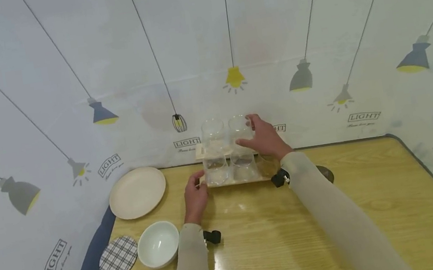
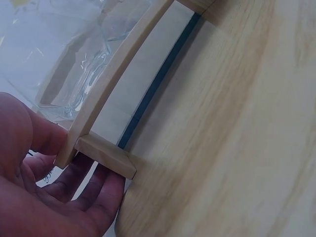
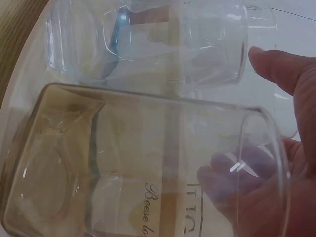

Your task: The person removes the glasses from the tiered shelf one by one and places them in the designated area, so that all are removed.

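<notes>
A two-tier wooden rack (image 2: 114, 74) stands against the back wall, bearing several clear drinking glasses (image 1: 216, 172). My left hand (image 1: 196, 197) grips its front left corner, the thumb above and the fingers under the wood, as the left wrist view shows. My right hand (image 1: 264, 137) reaches over the front row. Its thumb and fingers are around a clear glass (image 1: 237, 127) on the upper tier at the right. An amber-tinted glass (image 3: 133, 163) stands just below the right hand, and some right fingers show through it.
Left on the wooden table (image 1: 271, 229) are a cream plate (image 1: 137, 193), a white bowl (image 1: 158, 244) and a plaid round coaster (image 1: 118, 257). A dark round thing (image 1: 326, 173) is partly hidden behind the right sleeve. A lamp-patterned wall covering (image 1: 193, 55) rises behind.
</notes>
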A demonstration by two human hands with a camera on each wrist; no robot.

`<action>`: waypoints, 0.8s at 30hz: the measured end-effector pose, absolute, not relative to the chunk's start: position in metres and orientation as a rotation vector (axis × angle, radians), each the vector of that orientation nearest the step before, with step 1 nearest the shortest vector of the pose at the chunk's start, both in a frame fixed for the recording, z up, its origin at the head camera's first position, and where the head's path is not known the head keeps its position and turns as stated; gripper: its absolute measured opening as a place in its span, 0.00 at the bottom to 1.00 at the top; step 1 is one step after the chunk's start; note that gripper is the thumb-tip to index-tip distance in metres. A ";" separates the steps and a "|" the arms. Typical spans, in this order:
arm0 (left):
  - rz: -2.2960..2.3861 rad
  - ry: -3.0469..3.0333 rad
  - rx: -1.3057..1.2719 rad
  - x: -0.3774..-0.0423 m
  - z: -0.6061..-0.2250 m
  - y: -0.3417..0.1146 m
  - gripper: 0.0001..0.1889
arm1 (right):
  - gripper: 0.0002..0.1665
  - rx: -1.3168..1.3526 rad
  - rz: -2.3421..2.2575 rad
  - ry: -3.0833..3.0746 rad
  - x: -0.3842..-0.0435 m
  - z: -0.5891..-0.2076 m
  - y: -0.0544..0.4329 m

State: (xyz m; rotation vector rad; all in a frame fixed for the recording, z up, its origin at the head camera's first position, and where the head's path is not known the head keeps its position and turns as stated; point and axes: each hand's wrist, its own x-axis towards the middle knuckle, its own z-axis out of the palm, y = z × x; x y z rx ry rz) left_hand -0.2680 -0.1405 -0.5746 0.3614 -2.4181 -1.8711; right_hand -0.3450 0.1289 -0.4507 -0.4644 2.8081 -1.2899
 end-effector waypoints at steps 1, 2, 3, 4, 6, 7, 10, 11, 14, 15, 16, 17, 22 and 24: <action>-1.871 -2.420 0.365 -0.268 -0.575 -0.141 0.21 | 0.56 -0.464 -1.288 2.806 -0.345 -0.451 0.128; -1.871 -2.422 0.367 -0.268 -0.575 -0.141 0.21 | 0.56 -0.458 -1.288 2.811 -0.345 -0.451 0.128; -1.867 -2.426 0.365 -0.267 -0.575 -0.140 0.21 | 0.55 -0.449 -1.297 2.813 -0.345 -0.452 0.128; -1.866 -2.428 0.364 -0.267 -0.575 -0.140 0.21 | 0.54 -0.440 -1.304 2.815 -0.344 -0.452 0.128; -1.854 -2.438 0.360 -0.267 -0.575 -0.140 0.21 | 0.54 -0.421 -1.318 2.818 -0.343 -0.453 0.129; -1.850 -2.441 0.358 -0.267 -0.575 -0.139 0.21 | 0.54 -0.413 -1.329 2.820 -0.343 -0.453 0.130; -1.837 -2.442 0.358 -0.267 -0.575 -0.139 0.21 | 0.54 -0.400 -1.372 2.816 -0.340 -0.452 0.131; -1.834 -2.440 0.360 -0.267 -0.575 -0.138 0.21 | 0.54 -0.399 -1.378 2.819 -0.339 -0.451 0.132; -1.824 -2.437 0.366 -0.266 -0.574 -0.138 0.21 | 0.54 -0.412 -1.394 2.829 -0.336 -0.448 0.134; -1.819 -2.439 0.366 -0.266 -0.574 -0.138 0.21 | 0.54 -0.420 -1.404 2.831 -0.335 -0.446 0.136; -1.817 -2.439 0.364 -0.266 -0.573 -0.138 0.21 | 0.54 -0.430 -1.414 2.833 -0.334 -0.444 0.137; -1.815 -2.439 0.362 -0.266 -0.573 -0.138 0.21 | 0.54 -0.437 -1.430 2.834 -0.332 -0.442 0.138; -1.793 -2.441 0.354 -0.267 -0.571 -0.139 0.21 | 0.53 -0.475 -1.528 2.814 -0.324 -0.431 0.146; -1.781 -2.454 0.359 -0.267 -0.571 -0.138 0.21 | 0.54 -0.468 -1.556 2.807 -0.319 -0.427 0.153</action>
